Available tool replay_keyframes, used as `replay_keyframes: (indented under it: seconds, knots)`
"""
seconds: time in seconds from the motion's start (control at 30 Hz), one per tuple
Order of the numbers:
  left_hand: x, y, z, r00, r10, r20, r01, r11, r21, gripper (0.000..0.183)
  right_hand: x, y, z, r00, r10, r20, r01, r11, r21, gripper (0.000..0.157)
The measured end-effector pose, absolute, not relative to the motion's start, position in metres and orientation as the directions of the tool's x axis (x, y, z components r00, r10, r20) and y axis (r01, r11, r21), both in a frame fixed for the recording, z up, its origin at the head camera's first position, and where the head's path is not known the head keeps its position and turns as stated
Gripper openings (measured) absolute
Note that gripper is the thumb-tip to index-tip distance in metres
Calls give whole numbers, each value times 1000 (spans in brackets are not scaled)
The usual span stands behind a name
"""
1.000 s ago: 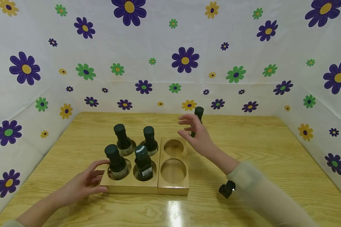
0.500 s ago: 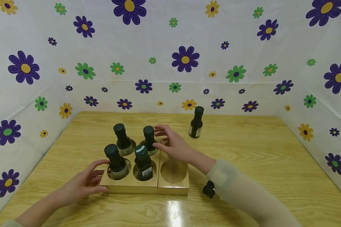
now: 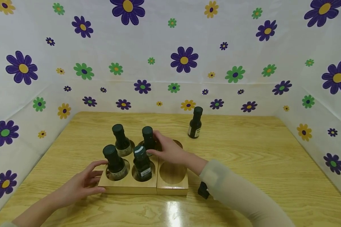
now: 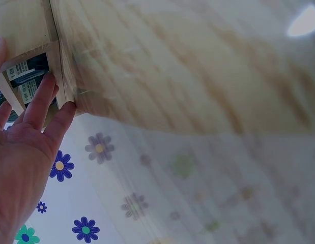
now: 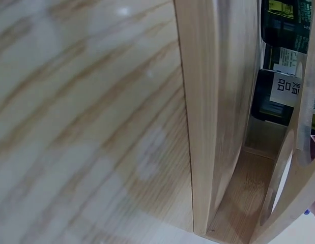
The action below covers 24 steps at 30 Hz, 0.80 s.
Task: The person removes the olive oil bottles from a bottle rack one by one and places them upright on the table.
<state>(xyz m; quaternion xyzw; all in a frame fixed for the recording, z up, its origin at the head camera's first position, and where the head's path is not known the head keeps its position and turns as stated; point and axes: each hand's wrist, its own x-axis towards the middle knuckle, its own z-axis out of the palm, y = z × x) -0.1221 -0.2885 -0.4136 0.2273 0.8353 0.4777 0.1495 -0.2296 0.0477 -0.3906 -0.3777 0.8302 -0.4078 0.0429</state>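
A wooden bottle rack (image 3: 130,189) with round holes stands on the table, dark bottles with green caps in its left section. My left hand (image 3: 78,186) rests against the rack's left end, thumb at the front corner; in the left wrist view its extended fingers (image 4: 41,99) touch the wood. My right hand (image 3: 170,149) reaches over the right section and grips the back right bottle (image 3: 148,138), thumb in front and the other fingers hidden behind. Near it stand the front right bottle (image 3: 142,164), the back left bottle (image 3: 121,140) and the front left bottle (image 3: 115,162).
One more dark bottle (image 3: 195,123) stands on the table behind the rack, to the right. The rack's right section (image 3: 173,191) has two bottle-free holes. A small black device (image 3: 203,190) shows under the right sleeve (image 3: 230,186). Flowered cloth (image 3: 184,75) encloses the table.
My right hand has moved left from beside the lone bottle at the back, across the right section, to the back right bottle in the rack. My left hand has stayed at the rack's end.
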Motion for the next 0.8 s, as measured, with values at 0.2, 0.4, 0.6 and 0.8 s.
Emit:
replay_keyframes:
  seconds: [0.2, 0.4, 0.6, 0.8]
  knots:
    - [-121, -289, -413, -854, 519, -34, 238, 449, 861, 72, -230, 46, -391, -713, -664, 226, -607, 423, -672, 53]
    - [-121, -287, -412, -857, 515, -32, 243, 457, 856, 72, -231, 47, -391, -705, -669, 235, -610, 405, -681, 52]
    - [-120, -288, -413, -856, 516, -38, 236, 455, 859, 73, -230, 48, -391, -693, -676, 250, -622, 385, -681, 49]
    - [-121, -288, -414, -851, 524, -35, 237, 442, 865, 72, -231, 48, -392, -674, -685, 276, -648, 369, -667, 46]
